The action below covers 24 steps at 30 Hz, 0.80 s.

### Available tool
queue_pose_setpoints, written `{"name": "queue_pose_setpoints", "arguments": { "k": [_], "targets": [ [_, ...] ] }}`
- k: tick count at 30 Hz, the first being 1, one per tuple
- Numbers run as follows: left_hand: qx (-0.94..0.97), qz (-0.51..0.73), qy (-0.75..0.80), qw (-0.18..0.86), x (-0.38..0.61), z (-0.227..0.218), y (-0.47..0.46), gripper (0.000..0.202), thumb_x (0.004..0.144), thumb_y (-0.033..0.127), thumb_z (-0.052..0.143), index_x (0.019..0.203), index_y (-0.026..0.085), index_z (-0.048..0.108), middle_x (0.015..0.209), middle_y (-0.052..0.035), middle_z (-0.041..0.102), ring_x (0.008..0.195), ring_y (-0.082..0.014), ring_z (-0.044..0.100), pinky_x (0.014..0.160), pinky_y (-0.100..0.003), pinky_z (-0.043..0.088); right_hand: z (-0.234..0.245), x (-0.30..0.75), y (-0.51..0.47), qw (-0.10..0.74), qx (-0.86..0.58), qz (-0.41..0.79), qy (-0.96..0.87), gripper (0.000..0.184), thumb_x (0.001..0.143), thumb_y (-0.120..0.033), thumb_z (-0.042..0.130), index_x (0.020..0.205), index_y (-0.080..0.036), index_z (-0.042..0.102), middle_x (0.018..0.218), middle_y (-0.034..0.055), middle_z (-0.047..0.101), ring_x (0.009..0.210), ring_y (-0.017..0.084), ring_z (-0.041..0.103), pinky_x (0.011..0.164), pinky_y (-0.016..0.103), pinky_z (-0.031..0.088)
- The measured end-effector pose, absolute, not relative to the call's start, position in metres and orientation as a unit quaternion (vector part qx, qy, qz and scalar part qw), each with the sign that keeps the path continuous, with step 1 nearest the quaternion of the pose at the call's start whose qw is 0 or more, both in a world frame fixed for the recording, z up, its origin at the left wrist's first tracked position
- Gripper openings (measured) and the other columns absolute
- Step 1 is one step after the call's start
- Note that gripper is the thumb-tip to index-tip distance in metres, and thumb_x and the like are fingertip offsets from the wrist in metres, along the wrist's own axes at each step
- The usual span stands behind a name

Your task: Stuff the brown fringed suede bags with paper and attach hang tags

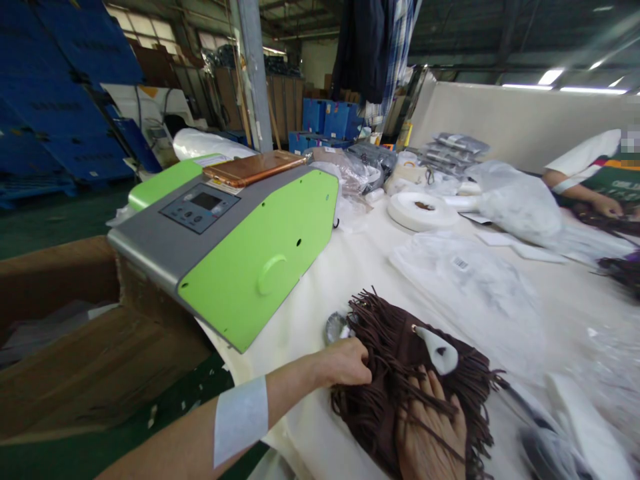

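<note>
A brown fringed bag lies on the white table in front of me, with a white tag on top. My left hand is closed on the bag's left edge, pinching the fringe. My right hand lies flat on the bag with fingers stretched out, strands of fringe draped over it. A small silvery object shows just left of the bag, partly hidden by my left hand.
A green and grey machine with a phone on top stands at the left. Clear plastic bags, a white tape roll and packets lie farther back. Another person works at the right. A cardboard box sits at the lower left.
</note>
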State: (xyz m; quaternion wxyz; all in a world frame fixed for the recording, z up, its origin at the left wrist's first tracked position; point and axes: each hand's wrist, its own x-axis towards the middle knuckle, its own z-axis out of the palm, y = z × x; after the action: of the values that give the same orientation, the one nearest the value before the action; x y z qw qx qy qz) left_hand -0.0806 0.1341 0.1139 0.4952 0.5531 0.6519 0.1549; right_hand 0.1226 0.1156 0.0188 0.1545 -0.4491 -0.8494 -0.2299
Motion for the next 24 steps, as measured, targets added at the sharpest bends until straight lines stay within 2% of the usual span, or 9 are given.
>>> {"name": "queue_pose_setpoints", "arguments": {
  "k": [6,11,14,18,21,24],
  "targets": [
    [0.497,0.175,0.644,0.555,-0.078,0.109,0.138,0.01,0.05,0.015,0.061,0.047,0.017,0.052,0.042,0.0074,0.04,0.043,-0.0102,0.039,0.043,-0.022,0.028,0.019,0.123,0.114,0.154,-0.452,-0.228,-0.849,0.044,0.08,-0.02,0.037,0.115,-0.003,0.059,0.125,0.0211,0.055,0.124,0.033,0.039,0.099,0.053,0.027],
    [0.441,0.284,0.684,0.507,-0.076,0.098,0.121,0.009,0.052,0.015,0.062,0.052,0.017,0.052,0.049,0.006,0.045,0.053,-0.0109,0.043,0.049,-0.022,0.029,0.026,0.121,0.111,0.139,-0.458,-0.223,-0.849,0.043,0.08,-0.018,0.036,0.113,-0.004,0.06,0.121,0.0194,0.058,0.119,0.033,0.043,0.098,0.053,0.029],
    [0.391,0.349,0.713,0.466,-0.074,0.088,0.1,0.008,0.06,0.023,0.055,0.056,0.018,0.051,0.054,0.0048,0.045,0.057,-0.0121,0.043,0.053,-0.023,0.031,0.034,0.117,0.11,0.147,-0.455,-0.227,-0.848,0.041,0.08,-0.017,0.035,0.107,-0.006,0.064,0.115,0.0178,0.062,0.116,0.033,0.046,0.097,0.052,0.031],
    [0.327,0.412,0.728,0.439,-0.07,0.074,0.073,0.022,0.069,0.037,0.045,0.066,0.017,0.053,0.062,0.001,0.051,0.065,-0.0153,0.047,0.061,-0.026,0.037,0.042,0.112,0.109,0.15,-0.462,-0.223,-0.845,0.04,0.081,-0.014,0.033,0.104,-0.008,0.065,0.111,0.0156,0.065,0.112,0.032,0.049,0.096,0.052,0.032],
    [0.292,0.437,0.723,0.448,-0.069,0.07,0.067,0.026,0.069,0.04,0.045,0.07,0.016,0.056,0.065,-0.0004,0.054,0.067,-0.0159,0.048,0.063,-0.027,0.039,0.04,0.114,0.11,0.158,-0.447,-0.229,-0.85,0.038,0.082,-0.015,0.035,0.103,-0.009,0.066,0.112,0.0147,0.064,0.112,0.032,0.048,0.096,0.051,0.031],
    [0.275,0.433,0.71,0.483,-0.074,0.074,0.075,0.017,0.064,0.033,0.052,0.066,0.016,0.056,0.06,0.0011,0.052,0.061,-0.0138,0.047,0.057,-0.025,0.037,0.035,0.116,0.112,0.161,-0.439,-0.229,-0.854,0.037,0.081,-0.016,0.036,0.103,-0.01,0.066,0.115,0.0147,0.063,0.115,0.032,0.046,0.097,0.052,0.03]
  ]
}}
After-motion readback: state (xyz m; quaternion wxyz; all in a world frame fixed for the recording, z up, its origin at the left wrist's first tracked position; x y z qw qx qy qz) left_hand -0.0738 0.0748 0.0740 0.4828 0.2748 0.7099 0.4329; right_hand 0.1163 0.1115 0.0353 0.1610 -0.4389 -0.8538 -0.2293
